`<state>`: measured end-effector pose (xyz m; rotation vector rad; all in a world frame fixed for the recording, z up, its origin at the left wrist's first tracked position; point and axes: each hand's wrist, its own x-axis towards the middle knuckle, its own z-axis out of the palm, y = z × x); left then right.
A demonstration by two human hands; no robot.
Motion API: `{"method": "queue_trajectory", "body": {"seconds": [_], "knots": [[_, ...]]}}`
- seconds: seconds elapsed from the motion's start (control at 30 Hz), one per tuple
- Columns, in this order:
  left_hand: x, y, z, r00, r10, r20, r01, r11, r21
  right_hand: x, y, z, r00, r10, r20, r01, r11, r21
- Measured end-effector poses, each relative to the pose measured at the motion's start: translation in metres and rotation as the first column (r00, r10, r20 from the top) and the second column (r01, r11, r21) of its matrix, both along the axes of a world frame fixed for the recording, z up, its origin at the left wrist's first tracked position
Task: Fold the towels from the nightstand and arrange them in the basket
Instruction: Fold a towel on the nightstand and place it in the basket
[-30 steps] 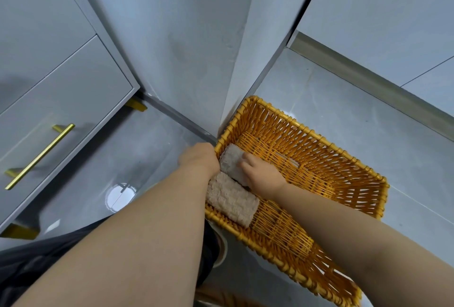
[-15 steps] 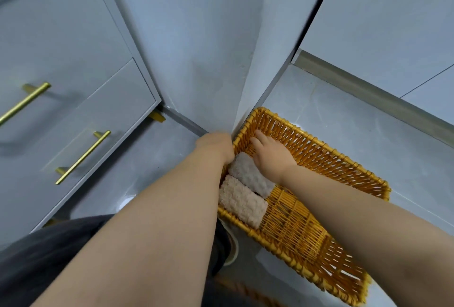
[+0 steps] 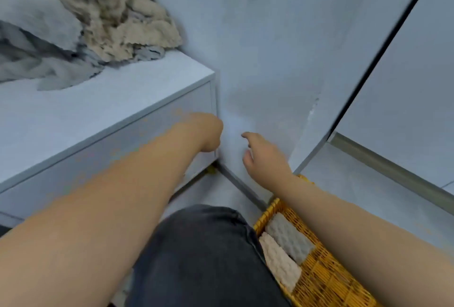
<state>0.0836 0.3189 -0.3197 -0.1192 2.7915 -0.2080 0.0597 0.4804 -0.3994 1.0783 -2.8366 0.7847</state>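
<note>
Several unfolded towels (image 3: 98, 26) lie heaped at the far left of the nightstand (image 3: 127, 100), up and to the left of both hands. The left hand (image 3: 208, 132) hangs by the nightstand's front corner and is the nearer to the heap; blur hides whether its fingers are curled. The right hand (image 3: 265, 156), fingers loose and empty, is just beside it. Lower right, the basket (image 3: 329, 282) holds two folded towels (image 3: 287, 240) side by side.

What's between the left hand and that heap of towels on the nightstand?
Only bare nightstand top, in the head view; the left hand is by its front corner, the towel heap at the back.
</note>
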Motion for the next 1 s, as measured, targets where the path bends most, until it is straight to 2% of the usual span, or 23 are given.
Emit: {"method": "queue_trajectory", "body": {"seconds": [0.1,0.2,0.3,0.43,0.7,0.83,0.93,1.0], "knots": [[0.019,-0.042,0.043,0.974,0.073,-0.213,-0.061,0.996,0.064,-0.010,-0.041,0.043,0.996,-0.016,-0.086,0.009,0.996,-0.085],[0.037,-0.080,0.071,0.926,0.150,-0.347,-0.116,0.986,0.116,-0.015,-0.083,0.082,0.992,-0.024,-0.123,0.005,0.987,-0.158],[0.054,-0.113,0.087,0.862,0.271,-0.429,-0.219,0.961,0.167,-0.014,-0.126,0.109,0.989,0.002,-0.147,-0.037,0.971,-0.236],[0.079,-0.149,0.087,0.723,0.467,-0.510,-0.348,0.883,0.315,0.000,-0.183,0.126,0.994,0.022,-0.109,-0.052,0.957,-0.284],[0.102,-0.198,0.045,0.453,0.732,-0.509,-0.418,0.679,0.604,0.020,-0.270,0.126,0.992,0.060,0.111,-0.007,0.903,-0.430],[0.101,-0.213,0.026,0.394,0.804,-0.445,-0.445,0.590,0.673,0.010,-0.291,0.115,0.984,0.114,0.138,-0.056,0.929,-0.367],[0.099,-0.231,0.029,0.426,0.816,-0.390,-0.477,0.569,0.670,0.001,-0.306,0.121,0.984,0.119,0.134,-0.055,0.912,-0.406],[0.099,-0.252,0.030,0.422,0.833,-0.359,-0.481,0.541,0.690,0.002,-0.326,0.123,0.982,0.172,0.079,-0.126,0.904,-0.409]]}}
